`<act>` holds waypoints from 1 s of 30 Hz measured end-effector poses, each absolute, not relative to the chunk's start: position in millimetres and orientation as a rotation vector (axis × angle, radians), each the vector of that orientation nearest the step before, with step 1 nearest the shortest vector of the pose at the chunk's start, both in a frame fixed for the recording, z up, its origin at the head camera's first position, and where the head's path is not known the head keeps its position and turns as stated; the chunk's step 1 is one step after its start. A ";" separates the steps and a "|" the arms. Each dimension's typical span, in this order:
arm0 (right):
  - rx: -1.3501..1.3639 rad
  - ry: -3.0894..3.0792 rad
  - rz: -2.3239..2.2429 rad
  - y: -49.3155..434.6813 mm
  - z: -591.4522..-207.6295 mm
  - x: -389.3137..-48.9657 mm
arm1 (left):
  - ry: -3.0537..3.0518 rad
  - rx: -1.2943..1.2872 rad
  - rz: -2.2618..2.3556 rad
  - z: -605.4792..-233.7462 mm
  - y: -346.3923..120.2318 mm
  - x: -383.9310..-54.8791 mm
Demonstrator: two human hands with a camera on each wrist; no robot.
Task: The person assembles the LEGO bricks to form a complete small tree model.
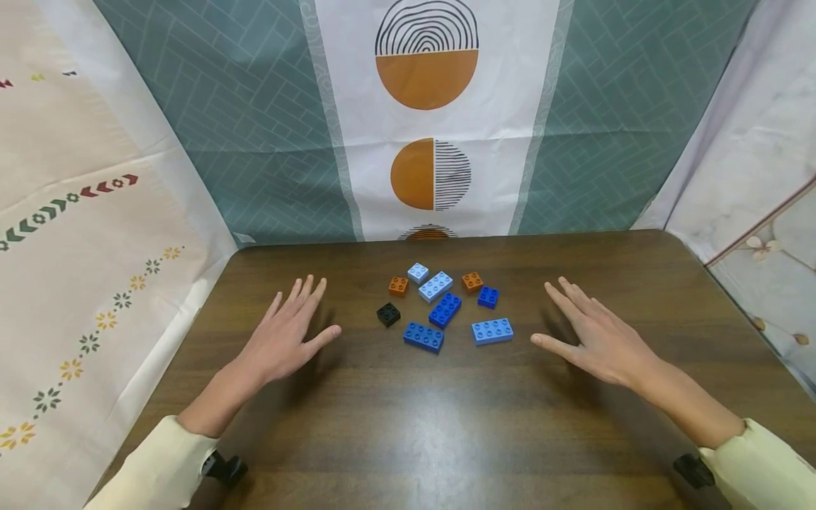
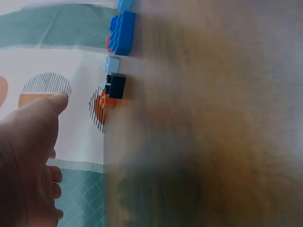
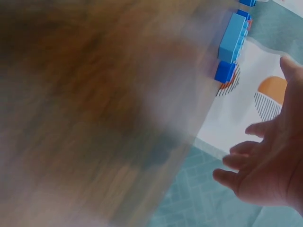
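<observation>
A person's right hand (image 3: 272,168), thumb and fingers extended, hangs before a white-and-teal cloth (image 3: 227,123) printed with circles, apart from a light blue brick (image 3: 232,40) and a small darker blue brick (image 3: 224,72), seen close together on a brown wooden bench (image 3: 104,94).

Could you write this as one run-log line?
left grip: empty, nearest black four-stud brick; right grip: empty, nearest light-blue eight-stud brick; nine building bricks on wooden table

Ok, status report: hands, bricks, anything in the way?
Left hand, right hand: both empty, outstretched. Nine blue, orange and black studded plastic bricks between them, on brown wood-grain table. No obstruction visible.
</observation>
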State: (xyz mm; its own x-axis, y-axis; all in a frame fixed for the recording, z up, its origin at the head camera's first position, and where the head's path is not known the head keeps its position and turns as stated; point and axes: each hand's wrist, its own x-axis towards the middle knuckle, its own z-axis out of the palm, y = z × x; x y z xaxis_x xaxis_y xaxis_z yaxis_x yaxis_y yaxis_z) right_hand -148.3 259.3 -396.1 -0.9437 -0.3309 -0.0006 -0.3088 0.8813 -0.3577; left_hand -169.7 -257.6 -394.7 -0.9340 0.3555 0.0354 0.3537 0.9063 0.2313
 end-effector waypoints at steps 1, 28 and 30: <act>-0.494 2.982 -0.559 256.6 -395.7 -151.4 | 3.051 0.572 0.403 -394.1 -256.4 -173.4; -0.449 2.662 -1.191 189.4 -418.1 -237.7 | 2.785 0.495 1.053 -409.2 -199.4 -246.2; -0.464 2.661 -1.235 186.3 -420.0 -242.3 | 2.785 0.487 1.074 -412.3 -194.3 -249.7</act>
